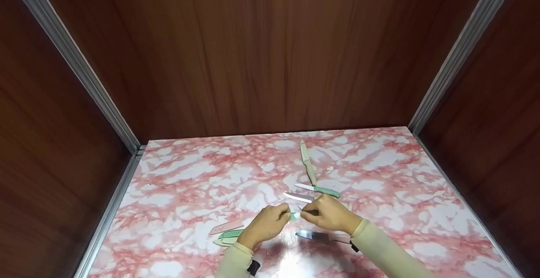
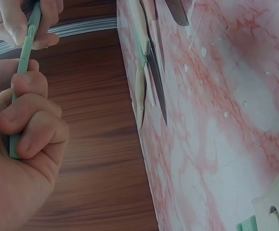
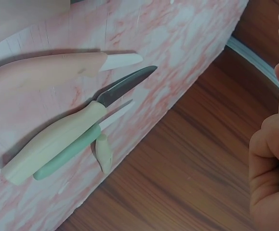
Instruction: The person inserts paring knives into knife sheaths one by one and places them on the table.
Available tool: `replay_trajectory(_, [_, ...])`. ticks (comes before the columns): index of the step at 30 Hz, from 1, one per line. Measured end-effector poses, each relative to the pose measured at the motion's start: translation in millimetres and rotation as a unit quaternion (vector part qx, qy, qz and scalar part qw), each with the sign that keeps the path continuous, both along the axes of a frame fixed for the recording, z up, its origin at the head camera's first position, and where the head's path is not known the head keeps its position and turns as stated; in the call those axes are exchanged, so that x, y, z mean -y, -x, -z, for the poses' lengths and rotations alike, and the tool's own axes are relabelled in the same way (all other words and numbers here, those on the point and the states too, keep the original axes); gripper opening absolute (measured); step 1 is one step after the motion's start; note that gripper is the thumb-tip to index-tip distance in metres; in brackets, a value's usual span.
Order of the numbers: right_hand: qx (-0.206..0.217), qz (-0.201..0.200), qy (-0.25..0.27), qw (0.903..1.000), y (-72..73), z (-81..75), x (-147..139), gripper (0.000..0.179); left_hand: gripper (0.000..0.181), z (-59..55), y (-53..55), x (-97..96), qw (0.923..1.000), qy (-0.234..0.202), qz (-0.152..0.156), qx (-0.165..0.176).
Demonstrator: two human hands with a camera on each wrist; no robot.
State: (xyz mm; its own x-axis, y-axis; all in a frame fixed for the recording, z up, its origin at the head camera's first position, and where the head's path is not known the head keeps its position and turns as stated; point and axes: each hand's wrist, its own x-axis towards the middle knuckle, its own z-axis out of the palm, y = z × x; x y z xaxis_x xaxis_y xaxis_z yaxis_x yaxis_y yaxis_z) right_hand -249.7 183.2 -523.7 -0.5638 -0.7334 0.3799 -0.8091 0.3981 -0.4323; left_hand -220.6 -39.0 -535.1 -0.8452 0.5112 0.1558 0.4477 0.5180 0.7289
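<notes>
Toward the near edge of the tabletop [image 1: 190, 193], at least three knife covers [image 1: 231, 233] are lying left of one wide knife [image 1: 312, 235]. Just beyond, the left hand [image 1: 266, 224] and right hand [image 1: 331, 214] are gripping one slim green object [image 2: 24, 57], fingers curled. Under and past them, three bare knives [image 3: 57, 140] are lying; toward the far edge, one covered knife [image 1: 308, 164].

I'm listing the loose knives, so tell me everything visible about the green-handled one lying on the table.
The green-handled knife has a slim pale-green handle, plastic by its look, and a short white blade, perhaps ceramic, with no cover on. It lies on the pink-and-white marbled tabletop, beyond the right hand, which does not touch it; its blade points left in the head view. A cream-handled knife lies nearer the person, another cream knife farther off; whether either touches it is unclear.
</notes>
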Motion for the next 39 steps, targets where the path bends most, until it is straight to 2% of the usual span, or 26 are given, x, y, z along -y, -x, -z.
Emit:
replay_trajectory(7, [0.008, -0.004, -0.002, 1.0, 1.0, 0.3, -0.3, 0.036, 0.021, -1.3, -0.3, -0.2, 0.9999, -0.004, 0.007, 0.013])
replay_trajectory(11, [0.003, -0.004, 0.0, 1.0, 1.1, 0.4, 0.0, 0.029, 0.021, -0.5, 0.1, -0.9, 0.9999, -0.005, 0.009, 0.003])
replay_trajectory(16, [-0.006, -0.005, -0.002, 1.0, 0.1, -0.2, 0.8, 0.032, 0.02, 0.9, 0.4, -2.1, 1.0, 0.002, 0.0, -0.01])
replay_trajectory(24, [0.007, -0.008, -0.012, 0.9999, -0.8, -1.1, 4.4, 0.03, 0.019, 0.0, 0.3, -4.3, 0.9997, 0.017, -0.002, -0.018])
replay_trajectory(31, [0.001, 0.004, -0.023, 0.9997, 2.7, 2.0, 7.2, 0.027, 0.019, 0.8, 1.5, 4.7, 1.0, 0.006, -0.003, 0.003])
replay_trajectory(35, [0.016, 0.029, -0.021, 0.9992, 7.0, 1.1, 4.4, 0.023, 0.02, -2.2, 2.6, 16.2, 0.9995, 0.001, -0.02, 0.026])
replay_trajectory(39, [0.008, 0.068, -0.003, 0.9977, 12.6, -0.7, -0.6, 0.021, 0.02, -7.2, 5.1, 34.4, 0.9982, 0.007, -0.059, 0.007])
